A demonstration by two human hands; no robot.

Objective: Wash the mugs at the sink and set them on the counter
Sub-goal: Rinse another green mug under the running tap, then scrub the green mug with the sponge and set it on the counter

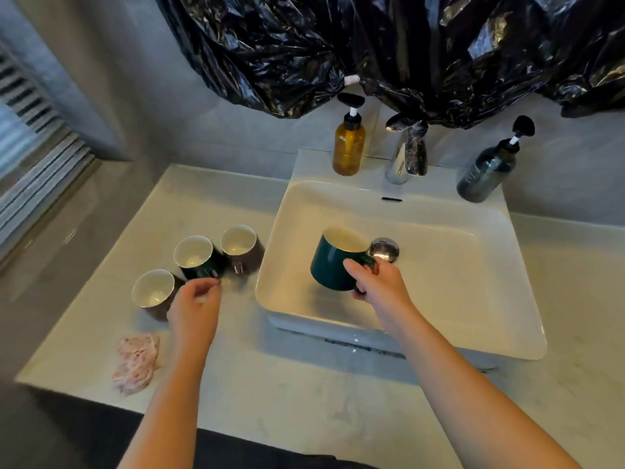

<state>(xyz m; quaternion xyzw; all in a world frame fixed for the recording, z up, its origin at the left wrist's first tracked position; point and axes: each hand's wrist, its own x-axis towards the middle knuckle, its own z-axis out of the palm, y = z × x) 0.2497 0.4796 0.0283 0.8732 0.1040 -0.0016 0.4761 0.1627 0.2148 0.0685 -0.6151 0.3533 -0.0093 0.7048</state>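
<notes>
A pale marble-look bench (304, 394) carries a white basin (439, 299) under a wall draped in black plastic. The right hand (378, 282) fingers are closed around a green mug (333, 265) held over the basin; no water runs. The left hand (194, 306), loosely curled and empty, hovers by three mugs (194, 257) on the bench, so washing looks barely begun.

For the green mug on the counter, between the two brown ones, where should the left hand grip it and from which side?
Probably by its handle, from the near side. The green mug stands upright, rim up, handle turned toward the person, just ahead of the left hand. Brown mugs crowd both flanks, so a grasp around the body looks cramped.
</notes>
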